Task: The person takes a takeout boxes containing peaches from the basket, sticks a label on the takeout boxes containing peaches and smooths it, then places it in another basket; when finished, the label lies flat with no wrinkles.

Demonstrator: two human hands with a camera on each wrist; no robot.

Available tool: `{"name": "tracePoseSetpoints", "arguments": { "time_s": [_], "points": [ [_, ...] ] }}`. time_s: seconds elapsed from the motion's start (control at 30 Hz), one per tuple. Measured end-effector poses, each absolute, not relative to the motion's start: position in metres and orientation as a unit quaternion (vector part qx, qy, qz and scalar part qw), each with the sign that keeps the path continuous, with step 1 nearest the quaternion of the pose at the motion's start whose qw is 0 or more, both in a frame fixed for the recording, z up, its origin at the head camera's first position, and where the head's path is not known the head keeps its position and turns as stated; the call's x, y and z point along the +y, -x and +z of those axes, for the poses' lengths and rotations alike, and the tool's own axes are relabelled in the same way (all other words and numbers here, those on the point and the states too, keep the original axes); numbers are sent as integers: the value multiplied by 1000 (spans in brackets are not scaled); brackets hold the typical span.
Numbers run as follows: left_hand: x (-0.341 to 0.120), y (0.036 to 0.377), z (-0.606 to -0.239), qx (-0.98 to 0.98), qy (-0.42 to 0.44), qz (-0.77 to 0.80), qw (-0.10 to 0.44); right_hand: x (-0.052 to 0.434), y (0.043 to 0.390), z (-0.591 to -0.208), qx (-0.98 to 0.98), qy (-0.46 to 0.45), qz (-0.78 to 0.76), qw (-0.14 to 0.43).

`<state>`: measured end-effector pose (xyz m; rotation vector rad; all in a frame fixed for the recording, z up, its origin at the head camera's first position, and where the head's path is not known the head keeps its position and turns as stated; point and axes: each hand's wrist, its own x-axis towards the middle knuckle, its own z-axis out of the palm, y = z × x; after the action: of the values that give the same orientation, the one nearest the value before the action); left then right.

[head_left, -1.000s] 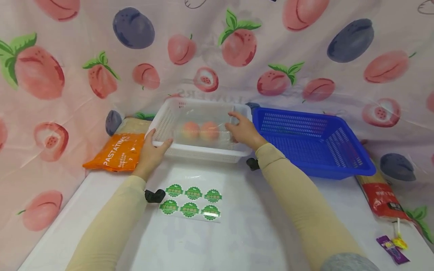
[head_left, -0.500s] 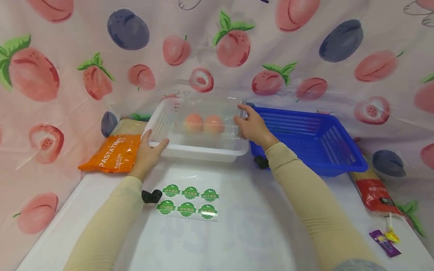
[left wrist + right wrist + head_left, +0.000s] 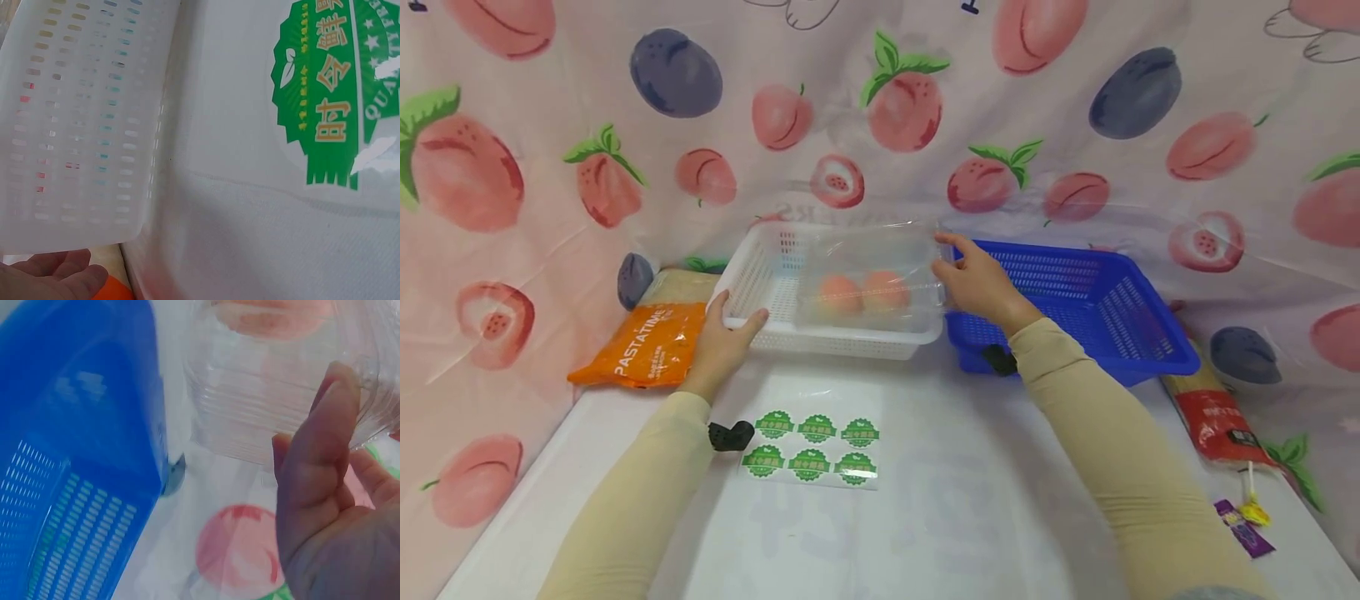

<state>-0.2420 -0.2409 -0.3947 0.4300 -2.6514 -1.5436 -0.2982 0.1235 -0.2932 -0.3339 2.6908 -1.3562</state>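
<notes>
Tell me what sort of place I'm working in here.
Probably a staged packing bench, not a real kitchen: a white table draped behind with a fruit-print cloth, holding baskets, a sticker sheet and packaged pasta.

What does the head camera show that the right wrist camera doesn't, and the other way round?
Only the head view shows the left hand gripping the white basket, the orange pasta packet, the sheet of green stickers and the two peach-coloured fruits inside the clear box. Only the right wrist view shows the ribbed wall of the clear box close up, with a fingertip of the right hand pressed on it. Both show the right hand holding the clear box, and the blue basket beside it.
</notes>
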Motion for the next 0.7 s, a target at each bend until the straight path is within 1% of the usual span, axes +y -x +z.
{"name": "tracePoseSetpoints", "arguments": {
  "time_s": [0.37,0.7],
  "points": [
    [-238,242,-394,-855,-145,-497,22,158,270,-278,867,122,-481,35],
    [-238,242,-394,-859,-143,-492,23,193,226,-277,872,117,-474,25]
  ]
}}
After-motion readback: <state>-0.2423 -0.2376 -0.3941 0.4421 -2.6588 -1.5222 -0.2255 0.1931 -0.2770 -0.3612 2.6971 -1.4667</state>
